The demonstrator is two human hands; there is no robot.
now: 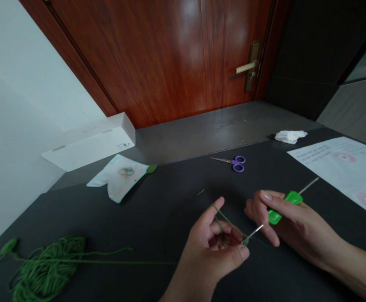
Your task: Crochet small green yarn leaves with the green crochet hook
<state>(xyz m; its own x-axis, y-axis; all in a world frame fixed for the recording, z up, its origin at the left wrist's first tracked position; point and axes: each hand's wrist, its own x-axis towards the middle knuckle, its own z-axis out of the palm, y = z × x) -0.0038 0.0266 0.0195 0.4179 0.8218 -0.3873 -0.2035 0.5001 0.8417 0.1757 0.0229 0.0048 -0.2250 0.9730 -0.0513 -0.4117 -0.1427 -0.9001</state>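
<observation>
Green yarn [229, 221] runs over the raised index finger of my left hand [213, 247], whose thumb and fingers pinch a small loop of it. My right hand [283, 218] grips a crochet hook by its bright green handle [293, 198]. The hook's thin metal shaft [255, 230] reaches left, its tip at the yarn loop by my left fingertips. From the tangled green yarn skein [49, 268] at the lower left, a strand stretches right toward my left hand. A short green yarn scrap [200, 192] lies beyond that hand.
Purple-handled scissors [236, 162] lie past my hands. A pale packet [123, 176] with a green leaf-shaped piece [151, 169] sits to the left, near a white box [98, 140]. Printed paper [343, 161] and crumpled white tissue [290, 136] lie at right. A wooden door [164, 58] stands behind.
</observation>
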